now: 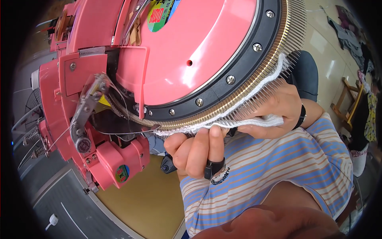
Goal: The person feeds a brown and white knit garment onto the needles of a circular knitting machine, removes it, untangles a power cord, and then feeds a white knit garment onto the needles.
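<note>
A pink round machine, a linking machine by its look, carries a ring of thin metal needles (292, 38) around its dial (191, 36). White knitted fabric (254, 91) hangs along the needles at the front and right, and its edge runs left towards the metal arm (85, 107). My left hand (195, 151) is closed, its fingertips pinching the fabric's edge just below the needles; a black band sits round one finger. Further right, my right hand (270, 105) grips a folded part of the same fabric between thumb and fingers, partly behind the needles.
Pink machine housings (123, 155) and a thread line stand at the left. A dark fan (34, 99) is behind them. At the right, clothes (350, 38) lie on the tiled floor near a wooden stool frame (348, 101). A dark padded seat (305, 73) is beside my right arm.
</note>
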A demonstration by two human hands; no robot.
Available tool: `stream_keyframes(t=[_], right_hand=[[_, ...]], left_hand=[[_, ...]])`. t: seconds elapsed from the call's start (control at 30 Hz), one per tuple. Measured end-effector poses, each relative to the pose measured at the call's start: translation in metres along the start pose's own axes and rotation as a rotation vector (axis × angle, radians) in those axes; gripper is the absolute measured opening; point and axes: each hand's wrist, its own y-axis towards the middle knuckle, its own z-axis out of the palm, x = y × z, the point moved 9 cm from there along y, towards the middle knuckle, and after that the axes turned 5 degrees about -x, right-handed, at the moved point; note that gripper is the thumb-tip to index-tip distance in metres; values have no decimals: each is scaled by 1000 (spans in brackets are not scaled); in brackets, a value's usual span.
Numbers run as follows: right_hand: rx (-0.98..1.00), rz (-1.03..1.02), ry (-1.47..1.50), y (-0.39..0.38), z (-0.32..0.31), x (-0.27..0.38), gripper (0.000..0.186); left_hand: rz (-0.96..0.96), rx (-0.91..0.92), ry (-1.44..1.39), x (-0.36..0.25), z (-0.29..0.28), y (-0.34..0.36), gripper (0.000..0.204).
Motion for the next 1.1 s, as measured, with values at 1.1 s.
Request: stream_keyframes(t=[1.1], right_hand=[[329,176,-11,-8,46,-15,30]], left_hand=[[-84,-71,129,52,-33,-33,15]])
